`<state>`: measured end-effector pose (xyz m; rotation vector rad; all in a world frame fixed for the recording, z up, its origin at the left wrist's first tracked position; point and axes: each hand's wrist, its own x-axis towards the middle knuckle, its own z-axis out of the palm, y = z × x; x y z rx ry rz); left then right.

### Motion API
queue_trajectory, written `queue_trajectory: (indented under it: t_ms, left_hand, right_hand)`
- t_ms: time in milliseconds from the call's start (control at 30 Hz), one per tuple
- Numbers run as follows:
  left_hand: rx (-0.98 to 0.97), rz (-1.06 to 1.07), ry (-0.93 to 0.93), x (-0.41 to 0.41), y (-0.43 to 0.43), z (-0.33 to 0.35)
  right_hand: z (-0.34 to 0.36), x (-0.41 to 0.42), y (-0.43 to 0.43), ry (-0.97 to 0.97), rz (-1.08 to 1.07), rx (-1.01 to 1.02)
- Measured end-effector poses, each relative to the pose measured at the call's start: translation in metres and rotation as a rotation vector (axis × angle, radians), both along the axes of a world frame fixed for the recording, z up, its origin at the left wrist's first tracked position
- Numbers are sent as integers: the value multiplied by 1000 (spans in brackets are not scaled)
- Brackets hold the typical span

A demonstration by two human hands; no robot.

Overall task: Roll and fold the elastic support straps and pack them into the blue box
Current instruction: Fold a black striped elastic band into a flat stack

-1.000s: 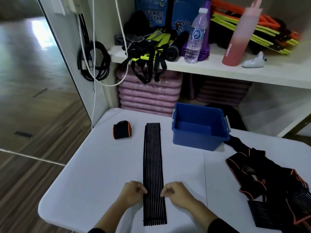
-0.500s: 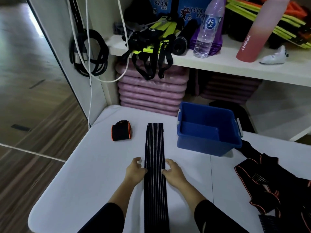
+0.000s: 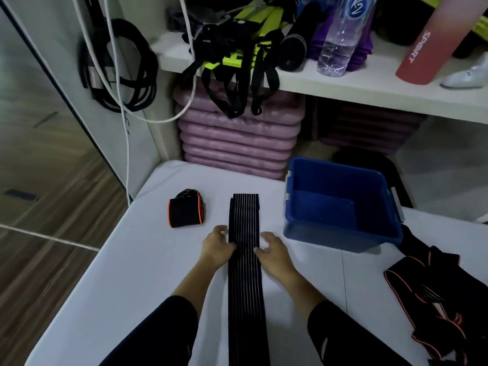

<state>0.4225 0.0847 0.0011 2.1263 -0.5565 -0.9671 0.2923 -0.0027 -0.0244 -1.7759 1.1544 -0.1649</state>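
Long black ribbed strap lies flat and straight down the middle of the white table. Its far end stops short of the far edge and its near end runs off the bottom of the view.

Left hand and right hand flank the strap, one on each long edge, fingertips touching the fabric. Fingers are loosely bent and spread, not clamped; neither hand seems to pinch or lift the strap.

Change: a second ago both hands sat low on the strap, close to the near edge of the table. Half a second ago they were about midway. Now they are well up towards the far end. The strap itself has not shifted and looks even, with no roll started.

Reading: this looks like a smoothing and squaring pass along the strap's length, preparation rather than rolling. Rolling probably starts from one end once the hands get there.

Blue box stands at the far right of the table, just beside the strap's far end; nothing visible inside. One rolled strap with orange trim sits near the far left corner, not yet packed. A heap of loose straps waits at the right edge.

Task is at an early stage
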Motion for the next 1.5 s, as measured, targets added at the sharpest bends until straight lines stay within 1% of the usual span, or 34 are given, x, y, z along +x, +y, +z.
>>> queue_trajectory:
  t_ms: [100, 233, 367, 467, 567, 667, 767, 900, 1000, 1133, 1233, 1400, 1500]
  left_hand:
    - [-25, -8, 51, 13, -21, -3]
    - [-62, 13, 100, 24, -42, -9]
    - [-91, 19, 164, 29, -47, -13]
    - [-109, 28, 179, 25, -38, -12]
    - [-69, 1, 100, 16, -20, -14]
    - [-37, -31, 54, 0, 7, -19]
    - [11, -120, -54, -19, 36, -25]
    - [36, -178, -124, -51, 78, -25]
    - [8, -253, -183, -80, 113, -22]
    - [-20, -380, -152, -108, 150, -21]
    - [-43, -476, -233, -115, 166, -19]
    - [-27, -618, -384, -125, 179, -24]
    - [-57, -607, -473, -129, 185, -27]
  right_hand:
    - [0, 22, -17, -40, -25, 64]
    - [-7, 41, -32, -61, -45, 85]
    - [-5, 44, -36, -84, -36, 125]
    - [0, 36, -35, -94, -1, 108]
    - [0, 20, -22, -84, 11, 70]
    - [0, -7, 2, -65, 94, -8]
    - [-1, -37, 30, -69, 181, -92]
    - [-3, -73, 67, -58, 256, -88]
    - [-6, -101, 94, -64, 386, -99]
    - [-5, -131, 118, -30, 597, -135]
    - [-5, -142, 127, 2, 687, -217]
    - [-4, -151, 136, -11, 700, -340]
    - [-5, -154, 139, -36, 682, -341]
